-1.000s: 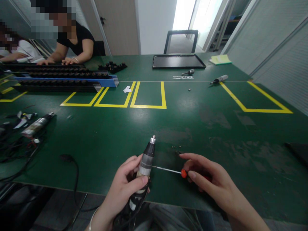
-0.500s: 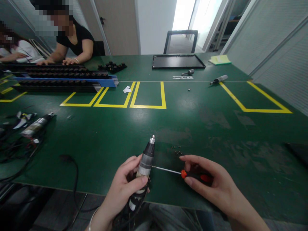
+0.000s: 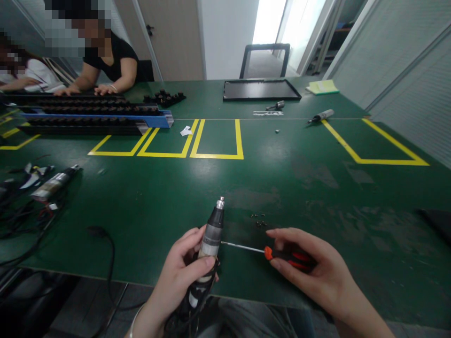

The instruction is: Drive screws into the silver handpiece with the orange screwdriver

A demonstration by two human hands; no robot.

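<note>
My left hand (image 3: 186,267) is wrapped round a cylindrical power tool (image 3: 212,234) with a black tapered nose and a silver tip, tilted up and away from me. In my right hand (image 3: 310,267) is a screwdriver (image 3: 268,253) with a red and black handle, held between thumb and fingers. Its thin shaft points left, and the tip meets the right side of the tool's body, at the silver band. Several small screws (image 3: 260,224) lie on the green table (image 3: 158,188) just beyond my right hand.
A similar tool (image 3: 54,183) and tangled cables (image 3: 31,234) lie at the left. Blue and black rails (image 3: 165,119) stand before two people. Farther back are a black frame (image 3: 262,90), two more tools (image 3: 322,116) and a yellow notepad (image 3: 322,87).
The tool in my left hand has shifted slightly left. The screwdriver has turned in my right hand, with its tip still at the tool's side.
</note>
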